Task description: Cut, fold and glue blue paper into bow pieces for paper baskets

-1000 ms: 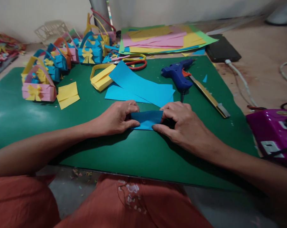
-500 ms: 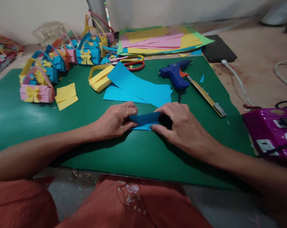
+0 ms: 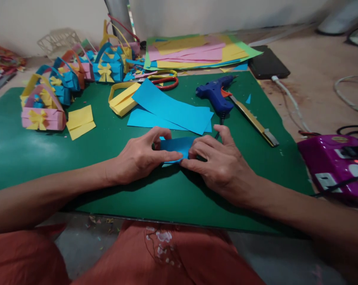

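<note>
Between my hands, low over the green mat, is a folded piece of blue paper [image 3: 176, 145]. My left hand [image 3: 149, 154] grips its left end, the thumb lying along the near face and the fingers behind. The fingers of my right hand [image 3: 217, 156] pinch the right end near the lower edge, with one finger raised. Just beyond lie two blue paper strips [image 3: 173, 107], one across the other. A folded yellow paper basket [image 3: 125, 99] with a handle touches their left end.
On the green mat [image 3: 113, 202] lie a blue glue gun [image 3: 216, 93], a cutter knife [image 3: 252, 120], scissors [image 3: 168, 82] and a yellow paper square [image 3: 81, 122]. Several small paper baskets [image 3: 44, 116] stand at left. Coloured sheets [image 3: 193, 51], a black phone [image 3: 269, 62] and a purple power box [image 3: 330, 162] lie around.
The raised flap of the blue paper has been folded down toward me. My left thumb has slid right along it, and my right fingers have closed in at the lower edge.
</note>
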`<state>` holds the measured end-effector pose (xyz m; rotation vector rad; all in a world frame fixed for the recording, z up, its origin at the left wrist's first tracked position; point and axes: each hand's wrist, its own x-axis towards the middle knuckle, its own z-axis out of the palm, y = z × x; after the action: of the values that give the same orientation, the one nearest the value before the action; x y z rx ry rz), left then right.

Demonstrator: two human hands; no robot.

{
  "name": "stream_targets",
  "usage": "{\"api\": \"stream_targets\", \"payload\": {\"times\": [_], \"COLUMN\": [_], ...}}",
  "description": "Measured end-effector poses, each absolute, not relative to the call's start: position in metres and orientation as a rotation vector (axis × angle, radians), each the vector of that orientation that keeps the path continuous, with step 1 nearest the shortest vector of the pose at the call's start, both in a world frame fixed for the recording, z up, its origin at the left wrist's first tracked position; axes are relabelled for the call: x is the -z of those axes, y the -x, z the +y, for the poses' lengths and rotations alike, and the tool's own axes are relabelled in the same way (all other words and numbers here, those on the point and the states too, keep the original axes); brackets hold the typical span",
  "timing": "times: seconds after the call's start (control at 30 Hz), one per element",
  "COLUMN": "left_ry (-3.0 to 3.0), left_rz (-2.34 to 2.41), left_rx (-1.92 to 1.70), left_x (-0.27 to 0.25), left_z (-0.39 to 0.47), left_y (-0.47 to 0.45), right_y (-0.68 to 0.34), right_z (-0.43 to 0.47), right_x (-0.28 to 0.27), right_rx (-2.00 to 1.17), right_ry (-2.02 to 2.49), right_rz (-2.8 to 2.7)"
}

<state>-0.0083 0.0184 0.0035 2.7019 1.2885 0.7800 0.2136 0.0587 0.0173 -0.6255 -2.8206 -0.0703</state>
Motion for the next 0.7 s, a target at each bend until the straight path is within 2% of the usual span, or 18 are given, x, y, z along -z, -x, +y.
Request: {"api": "stream_targets", "payload": {"times": [0.27, 0.5, 0.7], "left_ry": [-2.677, -2.548, -2.163], "left_rz": [1.272, 1.264, 1.372], "left_rx": [-0.737, -0.805, -0.869], "left_x": [-0.003, -0.004, -0.017], "left_z": [0.017, 0.022, 0.027], "left_y": [0.011, 0.012, 0.0], "right_y": [-0.214, -0.216, -0.215], "right_z": [0.056, 0.058, 0.063], "right_x": [-0.02, -0.012, -0.009], "right_rx": [0.053, 0.18, -0.02], "right_ry": [0.608, 0.533, 0.657], "right_rz": [-2.858, -2.723, -2.695]}}
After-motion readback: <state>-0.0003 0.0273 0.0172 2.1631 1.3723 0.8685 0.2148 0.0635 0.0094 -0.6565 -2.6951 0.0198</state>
